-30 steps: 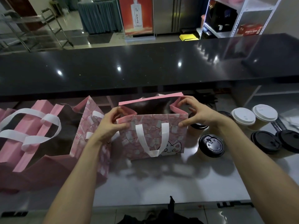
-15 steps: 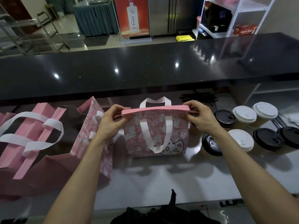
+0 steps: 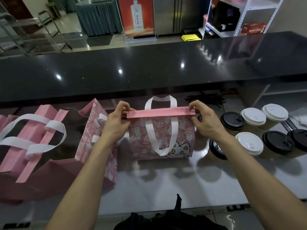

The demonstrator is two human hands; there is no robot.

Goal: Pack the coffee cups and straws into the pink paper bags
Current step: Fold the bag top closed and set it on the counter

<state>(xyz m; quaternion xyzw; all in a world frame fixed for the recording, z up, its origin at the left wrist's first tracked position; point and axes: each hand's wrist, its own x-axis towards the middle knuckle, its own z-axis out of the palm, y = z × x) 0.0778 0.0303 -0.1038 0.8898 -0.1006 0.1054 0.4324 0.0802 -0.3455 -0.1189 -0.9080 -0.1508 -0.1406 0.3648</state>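
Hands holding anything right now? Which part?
Yes. Both hands pinch the middle pink bag by its folded top edge: left hand at the left end, right hand at the right end.

Looks like a café or drinks shop: long black service counter (image 3: 149, 70), lidded takeaway cups (image 3: 249, 143), probably a promo poster (image 3: 137, 15) behind.

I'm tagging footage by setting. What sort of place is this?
Probably a café or drinks-shop service counter: lidded takeaway coffee cups beside pink paper bags, a raised black counter, and steel refrigerators behind.
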